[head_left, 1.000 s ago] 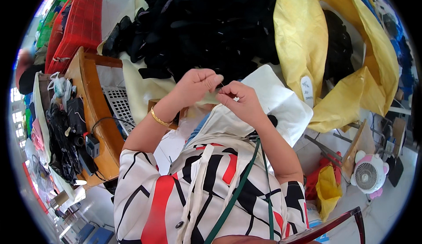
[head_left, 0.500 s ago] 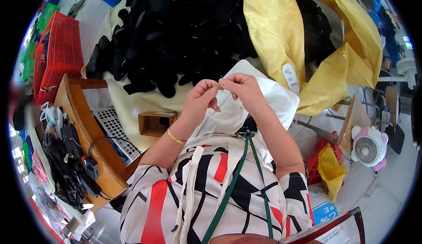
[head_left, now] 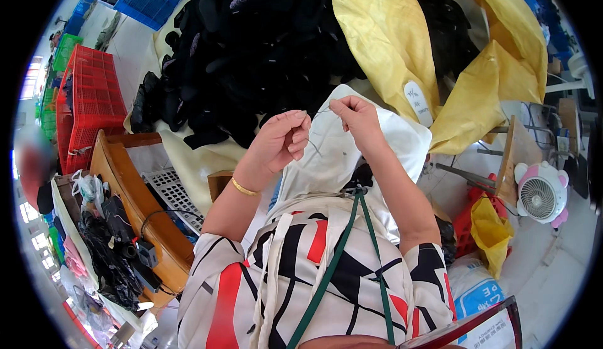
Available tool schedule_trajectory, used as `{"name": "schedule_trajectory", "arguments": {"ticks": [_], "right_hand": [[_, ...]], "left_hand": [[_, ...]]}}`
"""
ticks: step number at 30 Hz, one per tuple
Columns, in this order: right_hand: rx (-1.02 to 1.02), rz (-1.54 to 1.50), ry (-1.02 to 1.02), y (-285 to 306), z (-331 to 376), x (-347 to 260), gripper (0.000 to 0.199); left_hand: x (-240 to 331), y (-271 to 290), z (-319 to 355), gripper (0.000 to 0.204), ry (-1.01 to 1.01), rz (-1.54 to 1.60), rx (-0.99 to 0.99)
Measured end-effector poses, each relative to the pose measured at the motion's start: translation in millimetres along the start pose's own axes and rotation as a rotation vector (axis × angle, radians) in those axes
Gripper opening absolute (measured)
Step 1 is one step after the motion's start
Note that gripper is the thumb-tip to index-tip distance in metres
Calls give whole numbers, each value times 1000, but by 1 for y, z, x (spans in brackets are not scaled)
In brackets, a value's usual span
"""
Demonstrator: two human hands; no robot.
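Over a white cloth (head_left: 342, 148) on my lap, my two hands are raised close together with closed fingertips. A thin dark thread (head_left: 318, 111) runs across the small gap between them. My left hand (head_left: 284, 138), its wrist wearing a gold bracelet (head_left: 245, 187), pinches one end, and a loose curve of thread hangs below it. My right hand (head_left: 358, 119) pinches the other end between thumb and forefinger. Whether a needle is there is too small to tell. Beyond the hands lies a large heap of soft black rounded pieces (head_left: 251, 54), looking like slippers.
A yellow sack (head_left: 383, 28) with more black pieces stands at the far right. On the left are red crates (head_left: 94, 104), a wooden frame (head_left: 135, 204) and a white perforated basket (head_left: 173, 192). A pink and white fan (head_left: 541, 192) sits at the right.
My hands have moved apart from nearly touching, and the thread now shows stretched between them. The view has shifted slightly, and the blue crate shows more.
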State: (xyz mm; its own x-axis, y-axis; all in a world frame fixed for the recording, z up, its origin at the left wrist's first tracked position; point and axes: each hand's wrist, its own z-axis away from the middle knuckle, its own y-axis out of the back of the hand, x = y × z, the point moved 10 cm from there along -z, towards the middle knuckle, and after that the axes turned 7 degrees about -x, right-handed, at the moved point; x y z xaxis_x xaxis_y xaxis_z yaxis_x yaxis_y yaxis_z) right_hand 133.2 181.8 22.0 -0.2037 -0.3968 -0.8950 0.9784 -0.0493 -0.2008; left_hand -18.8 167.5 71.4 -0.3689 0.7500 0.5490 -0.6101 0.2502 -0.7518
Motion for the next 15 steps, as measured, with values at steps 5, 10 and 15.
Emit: {"name": "schedule_trajectory", "arguments": {"ticks": [5,10,15], "right_hand": [[-138,-25,2,-8,4,8,30],[-304,-51,19,-23,25,-1,32],[-334,85,35,-29,31,-2,18]], "left_hand": [[5,-8,-11,25,-25,38,-27],[6,-7,-23,25,-50,41,-10],[2,-11,-31,26,-67,-41,21]]}}
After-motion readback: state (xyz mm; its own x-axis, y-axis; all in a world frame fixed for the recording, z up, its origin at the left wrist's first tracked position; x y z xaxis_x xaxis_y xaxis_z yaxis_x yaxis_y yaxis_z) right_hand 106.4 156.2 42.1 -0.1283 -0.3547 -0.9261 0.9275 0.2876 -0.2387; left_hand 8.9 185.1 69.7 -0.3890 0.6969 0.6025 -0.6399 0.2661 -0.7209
